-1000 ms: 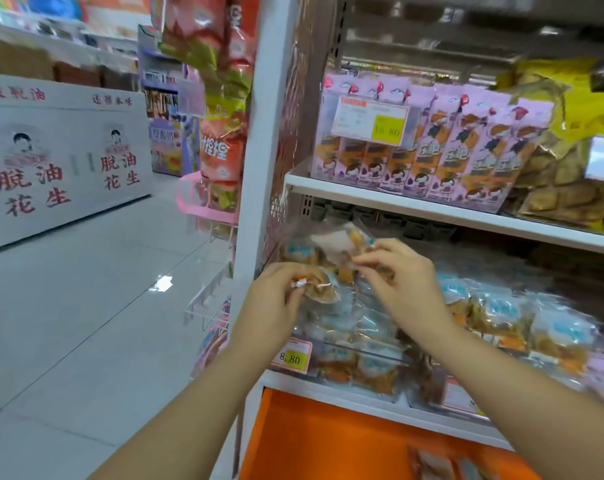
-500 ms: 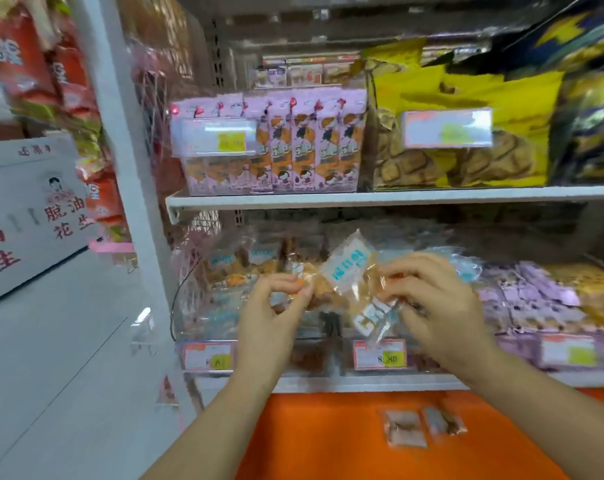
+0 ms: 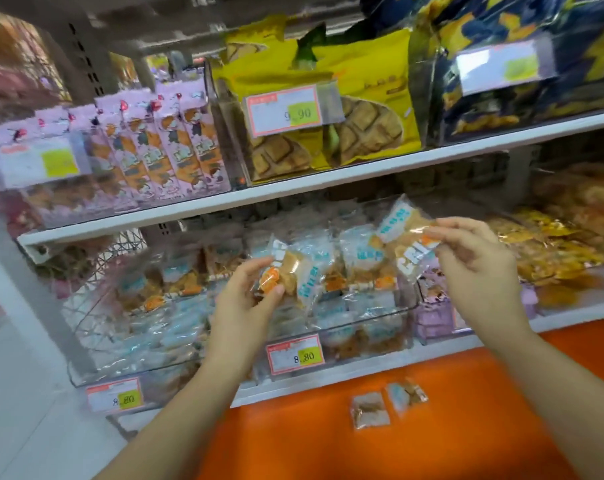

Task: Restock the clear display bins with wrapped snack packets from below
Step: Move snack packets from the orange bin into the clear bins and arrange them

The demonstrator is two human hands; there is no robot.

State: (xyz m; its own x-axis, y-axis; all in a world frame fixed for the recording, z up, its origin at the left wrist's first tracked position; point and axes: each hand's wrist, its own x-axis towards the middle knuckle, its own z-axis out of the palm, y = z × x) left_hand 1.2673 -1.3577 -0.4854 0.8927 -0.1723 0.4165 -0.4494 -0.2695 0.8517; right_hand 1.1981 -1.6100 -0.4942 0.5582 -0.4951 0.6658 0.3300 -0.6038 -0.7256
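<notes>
My left hand (image 3: pixel 245 299) pinches a clear-wrapped snack packet (image 3: pixel 295 271) with blue and orange print, held just above the middle clear bin (image 3: pixel 362 320). My right hand (image 3: pixel 473 261) pinches a second packet of the same kind (image 3: pixel 402 237), raised over that bin's right end. The bin holds several like packets. A second clear bin (image 3: pixel 127 362) to the left holds more of them. Two loose packets (image 3: pixel 387 401) lie on the orange surface (image 3: pixel 293 434) below the shelf.
The white upper shelf (image 3: pixel 293 192) carries pink snack boxes (image 3: pixel 162 143), yellow cookie bags (image 3: pixel 328 109) and dark blue bags (image 3: pixel 522 64). Bins of yellow-wrapped snacks (image 3: pixel 553 247) and purple packets (image 3: pixel 435 317) sit to the right. Price tags (image 3: pixel 295 355) hang on the bin fronts.
The view swung right and down along the shelf. My hands drew apart, and each now holds its own packet, the right one lifted higher and further right.
</notes>
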